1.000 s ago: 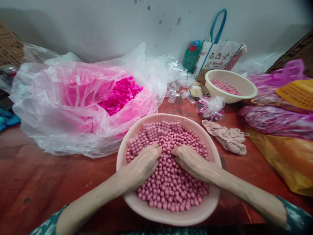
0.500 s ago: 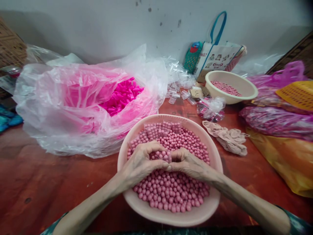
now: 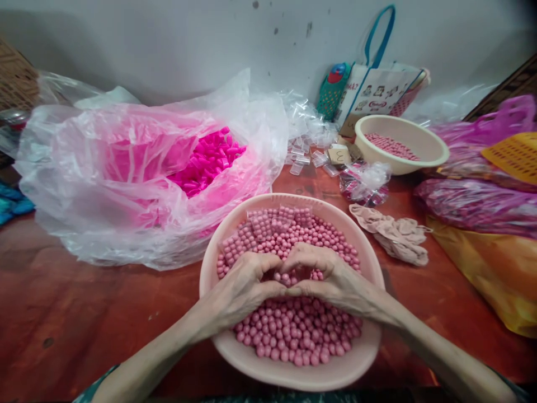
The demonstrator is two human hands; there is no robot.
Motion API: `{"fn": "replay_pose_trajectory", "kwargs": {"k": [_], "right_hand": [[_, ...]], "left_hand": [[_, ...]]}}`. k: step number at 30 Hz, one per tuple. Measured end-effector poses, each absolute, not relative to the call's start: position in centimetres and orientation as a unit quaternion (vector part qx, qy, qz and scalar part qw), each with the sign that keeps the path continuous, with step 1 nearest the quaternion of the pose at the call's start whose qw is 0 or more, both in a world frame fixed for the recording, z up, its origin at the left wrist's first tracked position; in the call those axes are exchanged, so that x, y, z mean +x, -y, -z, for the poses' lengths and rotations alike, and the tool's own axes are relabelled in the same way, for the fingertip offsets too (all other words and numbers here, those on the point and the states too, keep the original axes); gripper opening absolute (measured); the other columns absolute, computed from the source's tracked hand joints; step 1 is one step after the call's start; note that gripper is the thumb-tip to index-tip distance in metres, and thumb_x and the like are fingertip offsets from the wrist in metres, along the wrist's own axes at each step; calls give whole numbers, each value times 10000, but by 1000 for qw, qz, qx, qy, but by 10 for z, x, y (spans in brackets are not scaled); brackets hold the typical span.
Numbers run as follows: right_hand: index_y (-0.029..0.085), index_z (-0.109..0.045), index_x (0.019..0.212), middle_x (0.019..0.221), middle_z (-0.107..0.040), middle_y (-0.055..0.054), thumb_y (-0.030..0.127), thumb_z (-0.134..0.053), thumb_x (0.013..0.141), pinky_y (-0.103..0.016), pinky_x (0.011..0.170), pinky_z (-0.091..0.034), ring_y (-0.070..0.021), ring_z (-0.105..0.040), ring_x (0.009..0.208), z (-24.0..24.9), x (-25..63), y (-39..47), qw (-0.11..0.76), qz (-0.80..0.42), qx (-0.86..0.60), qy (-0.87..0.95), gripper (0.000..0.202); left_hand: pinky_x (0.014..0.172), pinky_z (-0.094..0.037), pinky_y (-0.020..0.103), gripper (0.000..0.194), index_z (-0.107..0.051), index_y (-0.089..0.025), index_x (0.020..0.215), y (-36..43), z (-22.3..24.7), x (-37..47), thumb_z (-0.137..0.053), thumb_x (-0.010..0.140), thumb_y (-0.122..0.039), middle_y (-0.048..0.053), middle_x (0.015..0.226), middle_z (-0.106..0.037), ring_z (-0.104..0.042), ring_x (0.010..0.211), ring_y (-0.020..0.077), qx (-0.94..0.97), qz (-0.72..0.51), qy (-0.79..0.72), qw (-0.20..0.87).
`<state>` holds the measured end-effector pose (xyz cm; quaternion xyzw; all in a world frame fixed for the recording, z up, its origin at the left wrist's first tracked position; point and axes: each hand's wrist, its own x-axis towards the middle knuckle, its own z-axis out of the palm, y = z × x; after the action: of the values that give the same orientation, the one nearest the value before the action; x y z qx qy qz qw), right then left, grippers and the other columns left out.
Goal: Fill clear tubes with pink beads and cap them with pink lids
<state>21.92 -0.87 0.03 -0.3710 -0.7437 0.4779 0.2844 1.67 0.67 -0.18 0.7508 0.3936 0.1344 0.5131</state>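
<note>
Over the loose pink beads (image 3: 293,336) in the wide basin (image 3: 306,382), the left hand (image 3: 247,280) and right hand (image 3: 331,274) meet at thumbs and fingertips, ringing a few beads; whether they pinch a packet cannot be told. Just beyond, filled bead packets (image 3: 262,226) lie in a row slanting away rightward, nearer the left hand. Farther stands a cream bowl (image 3: 432,151).

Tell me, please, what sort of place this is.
Probably a small bead workroom: a round pink plastic basin holds round pink beads and clear plastic packets of them, beside a translucent plastic bag of bright pink pieces.
</note>
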Motion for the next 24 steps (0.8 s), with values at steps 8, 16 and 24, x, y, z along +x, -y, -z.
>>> {"fn": "replay_pose_trajectory", "kwargs": {"k": [8,16,24], "right_hand": [[166,-632,749,763,-606,16,256,-647,832,-242,694,-422,-125,-558,746,7,223,3,265,-534,-366,714,123],[216,-640,974,999,-648,-7,279,-693,793,-302,884,-395,-177,-569,968,4,231,6,263,-425,-471,726,198],[170,-594,820,790,-635,8,343,-596,860,-256,651,-428,-148,-581,729,3,206,14,273,-545,-455,649,177]], "left_hand": [[673,-367,247,119,-627,-174,760,-4,-2,18,-567,840,-240,-27,728,-609,-540,722,147,761,-120,-401,495],[697,-453,238,77,-625,-151,860,-12,-4,17,-571,826,-195,-9,744,-647,-611,734,145,588,-169,-415,674],[645,-418,235,178,-612,-186,880,-10,2,17,-525,889,-341,-27,741,-621,-559,697,134,669,-205,-453,552]]}}
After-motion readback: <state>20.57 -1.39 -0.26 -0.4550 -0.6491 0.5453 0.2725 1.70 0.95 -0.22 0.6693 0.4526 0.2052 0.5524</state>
